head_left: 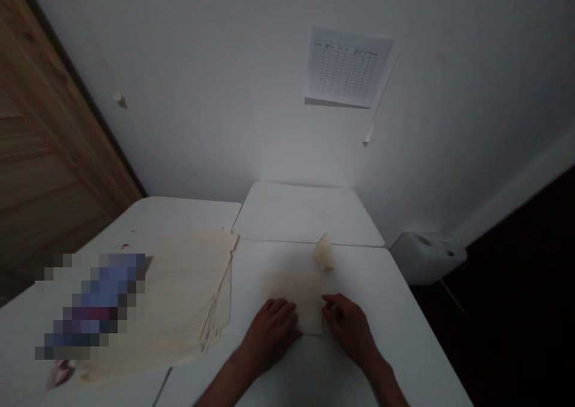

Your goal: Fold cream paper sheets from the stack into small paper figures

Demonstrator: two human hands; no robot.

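A small squarish cream piece (309, 302), thin like cloth, lies on the white table in front of me. My left hand (272, 329) rests on its left side, fingers laid down over it. At its right edge is my right hand (348, 323), fingers curled and the thumb and forefinger pinched together at the border. Just beyond, a small folded cream scrap (325, 253) stands partly raised. To the left lies a stack of larger cream sheets (184, 293) with uneven, layered right edges.
The white table (287, 215) has visible seams and meets the wall. A pixelated bluish item (103, 293) covers the stack's left side, with a pinkish thing (60, 373) below it. A printed sheet (348, 68) hangs on the wall. A white plastic container (424, 257) stands right of the table.
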